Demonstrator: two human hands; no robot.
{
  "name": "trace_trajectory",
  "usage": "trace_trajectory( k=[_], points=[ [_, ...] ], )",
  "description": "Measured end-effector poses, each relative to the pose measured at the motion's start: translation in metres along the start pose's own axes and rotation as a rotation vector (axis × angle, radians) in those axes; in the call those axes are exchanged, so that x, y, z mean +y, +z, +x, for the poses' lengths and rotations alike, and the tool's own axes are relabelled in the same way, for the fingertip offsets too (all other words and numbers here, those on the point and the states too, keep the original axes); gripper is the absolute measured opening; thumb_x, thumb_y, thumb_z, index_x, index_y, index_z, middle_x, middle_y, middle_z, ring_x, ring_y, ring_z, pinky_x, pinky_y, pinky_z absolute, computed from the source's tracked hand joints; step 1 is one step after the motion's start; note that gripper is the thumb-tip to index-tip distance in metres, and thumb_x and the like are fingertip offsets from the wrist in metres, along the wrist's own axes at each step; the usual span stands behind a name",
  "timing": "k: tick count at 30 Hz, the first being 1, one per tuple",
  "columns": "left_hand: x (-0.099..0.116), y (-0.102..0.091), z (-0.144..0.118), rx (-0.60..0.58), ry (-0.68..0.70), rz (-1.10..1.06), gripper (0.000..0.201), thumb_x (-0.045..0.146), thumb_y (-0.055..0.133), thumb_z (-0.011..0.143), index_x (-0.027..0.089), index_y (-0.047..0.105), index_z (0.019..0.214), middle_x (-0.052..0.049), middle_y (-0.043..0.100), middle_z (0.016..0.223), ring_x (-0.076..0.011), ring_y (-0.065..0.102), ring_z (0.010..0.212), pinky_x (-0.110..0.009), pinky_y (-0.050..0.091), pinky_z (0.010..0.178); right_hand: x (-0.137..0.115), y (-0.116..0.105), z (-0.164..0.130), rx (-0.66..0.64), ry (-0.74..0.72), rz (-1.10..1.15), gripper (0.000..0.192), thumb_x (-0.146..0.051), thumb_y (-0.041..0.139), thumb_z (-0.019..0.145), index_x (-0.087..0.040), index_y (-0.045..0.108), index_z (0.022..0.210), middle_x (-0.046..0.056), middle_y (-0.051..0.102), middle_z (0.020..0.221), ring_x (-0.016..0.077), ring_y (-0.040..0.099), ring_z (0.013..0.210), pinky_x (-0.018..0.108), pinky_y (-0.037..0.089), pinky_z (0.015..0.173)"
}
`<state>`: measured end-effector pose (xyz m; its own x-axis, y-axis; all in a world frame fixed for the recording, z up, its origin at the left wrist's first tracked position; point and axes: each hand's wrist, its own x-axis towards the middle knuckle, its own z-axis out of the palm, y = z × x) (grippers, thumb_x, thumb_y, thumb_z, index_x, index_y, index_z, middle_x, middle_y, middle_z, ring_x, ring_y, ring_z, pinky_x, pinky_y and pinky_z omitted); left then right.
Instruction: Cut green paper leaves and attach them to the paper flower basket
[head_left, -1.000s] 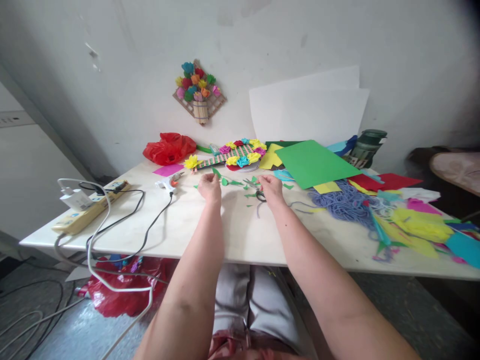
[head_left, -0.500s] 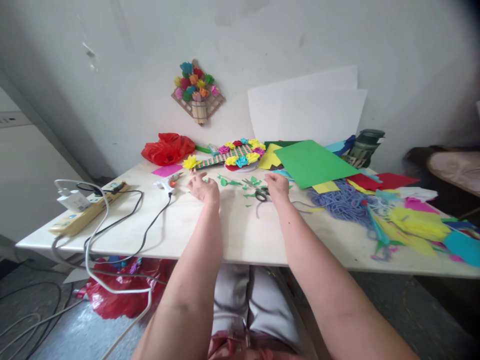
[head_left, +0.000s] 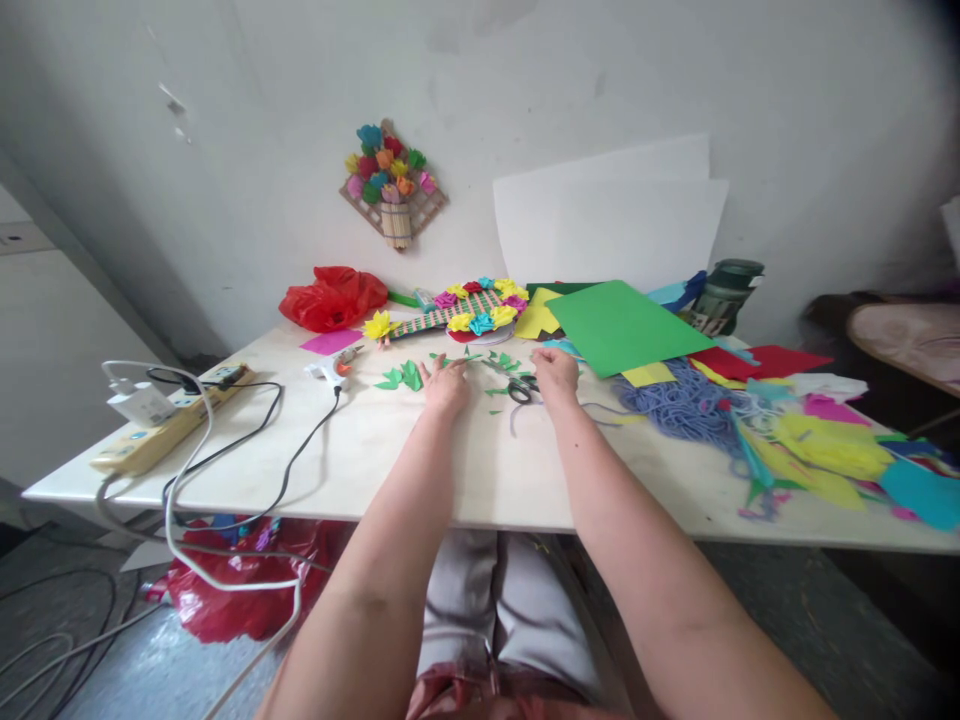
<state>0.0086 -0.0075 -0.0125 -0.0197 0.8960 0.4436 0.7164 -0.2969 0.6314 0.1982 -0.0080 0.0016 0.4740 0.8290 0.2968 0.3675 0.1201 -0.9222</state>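
My left hand (head_left: 446, 385) reaches over the table with its fingers spread, touching small cut green paper pieces (head_left: 410, 375). More green scraps lie between my two hands. My right hand (head_left: 557, 378) is closed, fingertips together; what it pinches, if anything, is too small to make out. Just left of it lie dark-handled scissors (head_left: 519, 391), blades pointing away to the left. Beyond both hands rests a woven guitar-shaped craft (head_left: 442, 316) trimmed with yellow, pink, red and blue paper flowers.
A white glue gun (head_left: 330, 370) and a power strip (head_left: 172, 420) with trailing cords occupy the left side. To the right are a green sheet (head_left: 630, 328), purple yarn (head_left: 679, 405), coloured paper scraps and a dark bottle (head_left: 727, 297). A red bag (head_left: 334, 298) sits behind.
My left hand has moved right and come down among the green pieces, uncovering some on its left. My right hand stays closed in nearly the same spot.
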Motion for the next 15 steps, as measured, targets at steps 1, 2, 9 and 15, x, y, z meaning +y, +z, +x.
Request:
trace_trajectory(
  k=[1, 2, 9, 15],
  points=[
    [0.002, -0.001, 0.001, 0.012, 0.008, -0.021, 0.037, 0.004, 0.055, 0.064, 0.028, 0.072, 0.086, -0.005, 0.064, 0.118, -0.0332, 0.032, 0.131, -0.056, -0.008, 0.108, 0.000, 0.000, 0.000, -0.004, 0.005, -0.005, 0.025, -0.025, 0.055, 0.069, -0.020, 0.073, 0.086, 0.006, 0.071, 0.084, 0.0214, 0.063, 0.078, 0.032, 0.047, 0.072],
    [0.004, -0.003, 0.003, 0.024, 0.022, -0.060, 0.037, 0.005, 0.055, 0.066, 0.028, 0.072, 0.089, -0.005, 0.063, 0.120, -0.0323, 0.032, 0.132, -0.055, -0.004, 0.110, 0.000, 0.000, 0.001, -0.005, 0.012, -0.011, 0.025, -0.025, 0.055, 0.069, -0.020, 0.073, 0.085, 0.006, 0.071, 0.084, 0.0214, 0.063, 0.078, 0.032, 0.048, 0.073],
    [0.015, -0.016, 0.005, 0.005, 0.051, -0.991, 0.037, 0.032, 0.067, 0.070, 0.020, 0.069, 0.105, -0.009, 0.059, 0.126, -0.0271, 0.039, 0.130, -0.043, 0.024, 0.109, -0.004, 0.002, -0.003, -0.029, 0.001, -0.041, 0.022, -0.027, 0.055, 0.071, -0.020, 0.072, 0.085, 0.005, 0.071, 0.085, 0.0220, 0.064, 0.083, 0.034, 0.048, 0.078],
    [0.018, -0.018, 0.002, -0.116, -0.069, -1.496, 0.028, 0.025, 0.070, 0.068, 0.017, 0.070, 0.095, -0.011, 0.062, 0.121, -0.0270, 0.048, 0.123, -0.043, 0.033, 0.105, -0.008, 0.004, -0.007, -0.090, -0.131, 0.025, 0.027, -0.027, 0.060, 0.070, -0.020, 0.069, 0.094, 0.005, 0.069, 0.101, 0.0207, 0.062, 0.094, 0.036, 0.045, 0.089]
  ],
)
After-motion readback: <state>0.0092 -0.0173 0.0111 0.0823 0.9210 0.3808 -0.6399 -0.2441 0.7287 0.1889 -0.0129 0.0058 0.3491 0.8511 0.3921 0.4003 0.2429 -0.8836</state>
